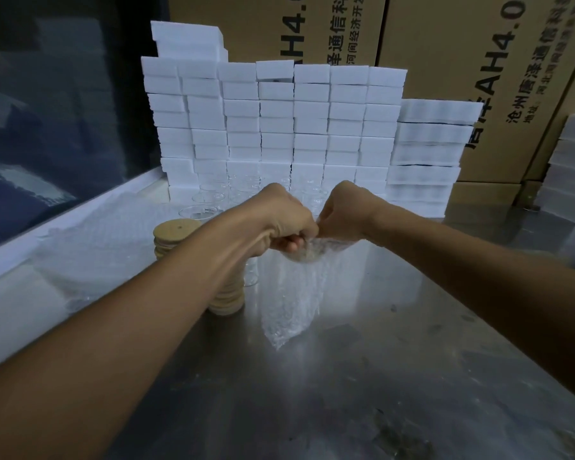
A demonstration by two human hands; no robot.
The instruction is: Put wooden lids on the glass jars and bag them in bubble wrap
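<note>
the bubble wrap bag (287, 300) hung clear and crinkled above the tabletop (395, 376), its top bunched, its lower corner close to the steel surface; whether it touched could not be told. something pale showed through the bunched top, too blurred to name. left hand (279, 220) gripped the bag's mouth, fingers (291, 244) curled tight round the plastic. right hand (341, 210) pinched the same mouth from the other side, knuckles toward the camera, fingertips hidden behind the hand. the two hands were touching or nearly so.

just left of the bag, partly hidden by the left forearm, stood two stacks of wooden lids (176, 237), round and tan. behind the hands stood a group of glass jars (210, 197), open-mouthed, without lids, hard to count. a loose heap of bubble wrap (100, 247) lay along the left edge of the tabletop. behind the jars rose a wall of white foam blocks (279, 121), and behind that, cardboard cartons (445, 44) with printed lettering. a further foam stack (571, 167) stood at far right.
</note>
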